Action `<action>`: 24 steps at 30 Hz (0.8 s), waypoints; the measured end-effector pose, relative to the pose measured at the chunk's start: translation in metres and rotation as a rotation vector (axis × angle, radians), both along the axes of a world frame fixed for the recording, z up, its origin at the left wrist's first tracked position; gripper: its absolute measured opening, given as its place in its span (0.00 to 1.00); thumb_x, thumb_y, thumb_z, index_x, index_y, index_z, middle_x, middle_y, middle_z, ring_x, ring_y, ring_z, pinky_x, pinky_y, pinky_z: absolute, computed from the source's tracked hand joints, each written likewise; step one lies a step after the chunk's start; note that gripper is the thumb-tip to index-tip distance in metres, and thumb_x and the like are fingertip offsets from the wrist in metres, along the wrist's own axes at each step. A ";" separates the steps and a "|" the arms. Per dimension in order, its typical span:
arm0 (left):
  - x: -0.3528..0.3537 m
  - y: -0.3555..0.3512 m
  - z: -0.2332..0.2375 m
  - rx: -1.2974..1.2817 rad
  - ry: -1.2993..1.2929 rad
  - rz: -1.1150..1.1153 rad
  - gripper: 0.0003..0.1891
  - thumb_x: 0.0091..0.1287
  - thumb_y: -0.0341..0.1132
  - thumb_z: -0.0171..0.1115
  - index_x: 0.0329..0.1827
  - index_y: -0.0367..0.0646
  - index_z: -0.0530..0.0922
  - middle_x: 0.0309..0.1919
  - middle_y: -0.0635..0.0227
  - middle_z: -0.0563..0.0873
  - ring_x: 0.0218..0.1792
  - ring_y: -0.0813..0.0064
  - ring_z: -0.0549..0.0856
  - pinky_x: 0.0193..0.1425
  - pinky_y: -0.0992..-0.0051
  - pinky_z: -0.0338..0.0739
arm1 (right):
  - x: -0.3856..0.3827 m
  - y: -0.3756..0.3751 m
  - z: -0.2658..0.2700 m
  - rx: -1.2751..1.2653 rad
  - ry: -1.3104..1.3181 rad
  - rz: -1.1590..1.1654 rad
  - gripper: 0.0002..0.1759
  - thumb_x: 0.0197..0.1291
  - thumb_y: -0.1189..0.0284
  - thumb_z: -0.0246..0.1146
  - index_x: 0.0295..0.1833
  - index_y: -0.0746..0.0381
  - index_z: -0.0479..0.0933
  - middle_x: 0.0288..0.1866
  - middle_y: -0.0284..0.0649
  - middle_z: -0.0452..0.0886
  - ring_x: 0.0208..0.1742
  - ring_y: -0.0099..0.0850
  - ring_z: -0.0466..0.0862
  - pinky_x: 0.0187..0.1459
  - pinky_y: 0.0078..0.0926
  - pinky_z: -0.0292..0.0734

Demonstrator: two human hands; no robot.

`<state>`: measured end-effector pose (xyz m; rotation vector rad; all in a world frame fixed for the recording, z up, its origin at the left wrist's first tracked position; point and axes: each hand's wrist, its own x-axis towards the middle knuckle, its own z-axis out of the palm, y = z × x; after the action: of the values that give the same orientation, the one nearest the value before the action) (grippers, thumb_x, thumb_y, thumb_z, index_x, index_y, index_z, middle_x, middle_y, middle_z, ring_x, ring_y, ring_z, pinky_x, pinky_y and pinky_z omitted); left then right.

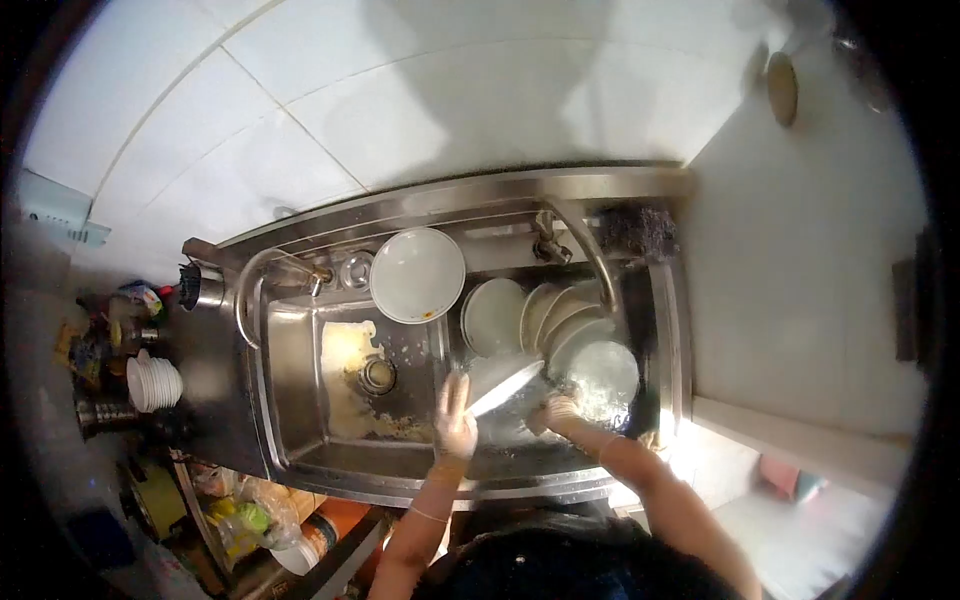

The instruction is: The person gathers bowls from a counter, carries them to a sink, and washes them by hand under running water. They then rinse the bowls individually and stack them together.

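My left hand (456,422) grips the near-left edge of a white plate (507,389) above the right sink basin. The plate is tilted and shows almost edge-on as a bright strip. Just right of it, low over the same basin, is my right hand (556,411), its fingers blurred and partly hidden. Whether it touches the plate or holds something, I cannot make out. Several white plates (495,318) lean in a row at the back of this basin. Another plate (604,378) lies at the right in what looks like foamy water.
A large white plate (418,275) rests on the divider near the back. The left basin (300,400) has a drain (377,375) and food scraps. Curved faucets (590,245) (250,290) arch over both basins. Stacked white bowls (153,384) stand on the left counter.
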<state>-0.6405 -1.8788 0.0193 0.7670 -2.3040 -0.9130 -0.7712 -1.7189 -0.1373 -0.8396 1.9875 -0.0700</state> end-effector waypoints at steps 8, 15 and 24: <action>-0.046 -0.111 0.007 0.675 0.465 0.357 0.25 0.54 0.24 0.48 0.59 0.35 0.62 0.49 0.58 0.73 0.53 0.62 0.72 0.56 0.65 0.67 | -0.007 0.004 -0.003 -0.228 -0.155 -0.257 0.20 0.43 0.55 0.61 0.37 0.59 0.77 0.37 0.46 0.79 0.41 0.40 0.78 0.42 0.35 0.71; -0.070 -0.157 0.020 1.066 0.367 0.510 0.22 0.53 0.19 0.43 0.53 0.39 0.65 0.48 0.57 0.74 0.43 0.59 0.80 0.37 0.59 0.82 | -0.010 0.014 -0.039 -0.132 -0.271 -0.287 0.24 0.45 0.53 0.56 0.46 0.54 0.76 0.45 0.46 0.78 0.47 0.42 0.76 0.50 0.35 0.67; -0.049 -0.160 -0.022 0.965 0.436 0.641 0.13 0.59 0.29 0.57 0.43 0.34 0.65 0.37 0.59 0.75 0.30 0.69 0.79 0.34 0.69 0.82 | -0.007 0.021 -0.052 -0.212 -0.368 -0.369 0.16 0.47 0.60 0.57 0.40 0.55 0.77 0.38 0.42 0.80 0.41 0.39 0.78 0.43 0.32 0.72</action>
<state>-0.6897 -2.0392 -0.0026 1.3915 -1.0332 -1.6431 -0.7783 -1.6982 -0.1890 -0.5321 1.7764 -0.6144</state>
